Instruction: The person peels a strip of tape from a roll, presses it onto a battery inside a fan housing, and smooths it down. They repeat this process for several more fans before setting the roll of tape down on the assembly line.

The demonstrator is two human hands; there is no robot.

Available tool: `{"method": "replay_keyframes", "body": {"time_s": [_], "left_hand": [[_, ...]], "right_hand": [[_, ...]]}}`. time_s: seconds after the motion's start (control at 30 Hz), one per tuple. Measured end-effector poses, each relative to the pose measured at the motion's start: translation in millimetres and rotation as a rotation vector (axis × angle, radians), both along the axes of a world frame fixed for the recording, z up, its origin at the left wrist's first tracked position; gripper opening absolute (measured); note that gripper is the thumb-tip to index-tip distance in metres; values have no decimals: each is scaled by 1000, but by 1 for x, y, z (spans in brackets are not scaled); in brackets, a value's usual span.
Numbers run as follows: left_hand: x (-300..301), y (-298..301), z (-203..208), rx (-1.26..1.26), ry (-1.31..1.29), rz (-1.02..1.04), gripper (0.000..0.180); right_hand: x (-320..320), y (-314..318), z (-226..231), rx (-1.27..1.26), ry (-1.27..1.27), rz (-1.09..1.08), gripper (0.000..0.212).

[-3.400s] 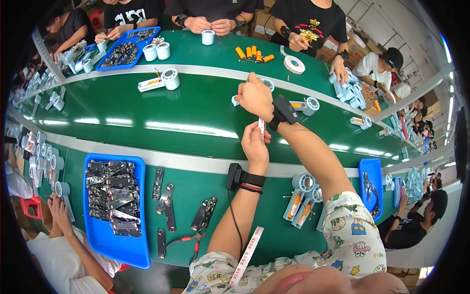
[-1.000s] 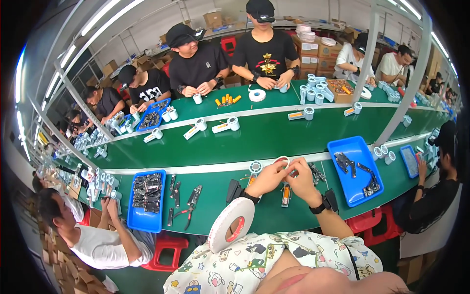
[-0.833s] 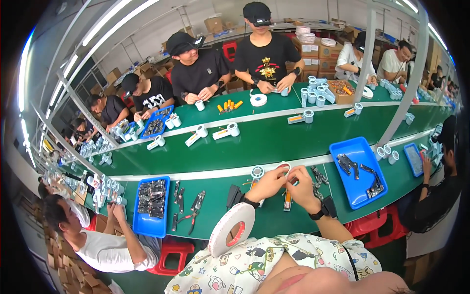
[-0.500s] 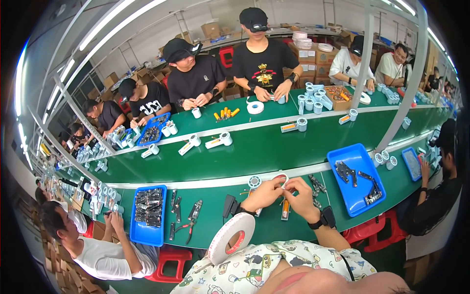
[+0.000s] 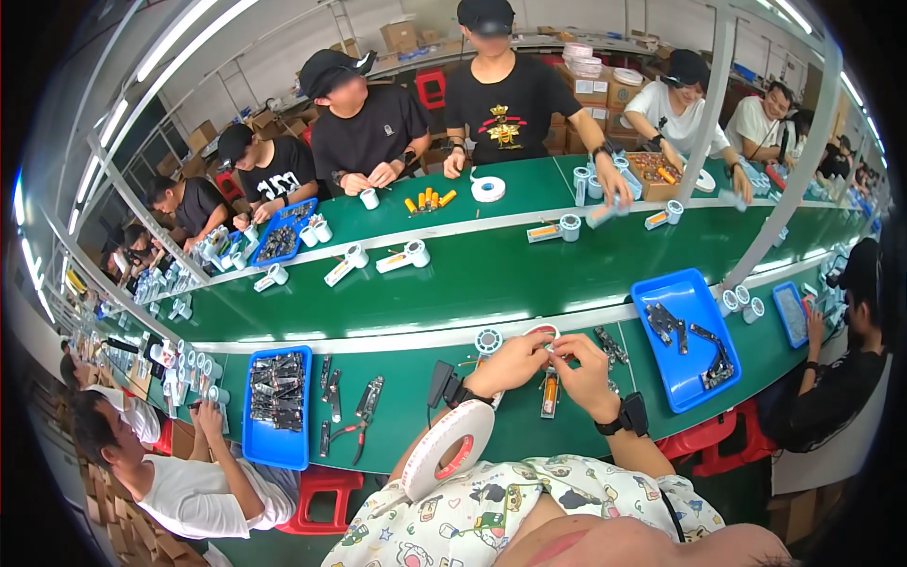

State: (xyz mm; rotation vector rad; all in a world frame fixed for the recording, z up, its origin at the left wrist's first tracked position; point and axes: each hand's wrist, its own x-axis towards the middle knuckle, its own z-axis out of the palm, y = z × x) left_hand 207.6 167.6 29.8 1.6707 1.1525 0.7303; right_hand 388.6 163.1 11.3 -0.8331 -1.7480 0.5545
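My left hand (image 5: 515,365) and my right hand (image 5: 587,376) meet over the green bench, with fingertips pinched together. Something small and whitish shows between them, too small to make out. Just behind the fingers is a white tape roll (image 5: 542,331) with a reddish inner ring, partly hidden. Below the hands lies a pale housing with an orange battery cell (image 5: 550,390). A light-blue round fan head (image 5: 488,340) sits beyond my left hand. Beside my left forearm, a large white tape roll (image 5: 448,450) stands on edge against my patterned shirt.
Blue trays of dark parts stand left (image 5: 277,457) and right (image 5: 689,397). Red-handled pliers (image 5: 360,430) and loose dark parts lie by the left tray. Ahead runs a green conveyor (image 5: 453,293) carrying fan units. Co-workers sit or stand around; a grey post (image 5: 792,180) rises at right.
My hands stay together, with fingers shifted slightly. Across the conveyor, a standing co-worker's hand has reached out over a blurred fan unit at the belt. The view has shifted a little.
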Motion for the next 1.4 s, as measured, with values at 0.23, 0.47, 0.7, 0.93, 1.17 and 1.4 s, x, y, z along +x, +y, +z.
{"method": "replay_keyframes", "body": {"time_s": [0.23,0.47,0.7,0.93,1.17,1.4], "left_hand": [[7,-9,23,191,241,54,33],[7,-8,12,273,259,101,25],[0,-13,18,261,210,100,31],[3,-15,12,261,230,84,30],[3,-9,8,288,140,89,28],[4,-11,-3,317,153,157,29]], "right_hand": [[-1,-2,1,0,18,-40,15],[-8,-2,-2,-284,206,-94,15],[-5,1,14,-149,-27,15,15],[-1,-3,8,-122,-89,34,15],[-9,-5,21,-152,-136,-33,18],[-10,-6,10,-129,-241,-98,13]]}}
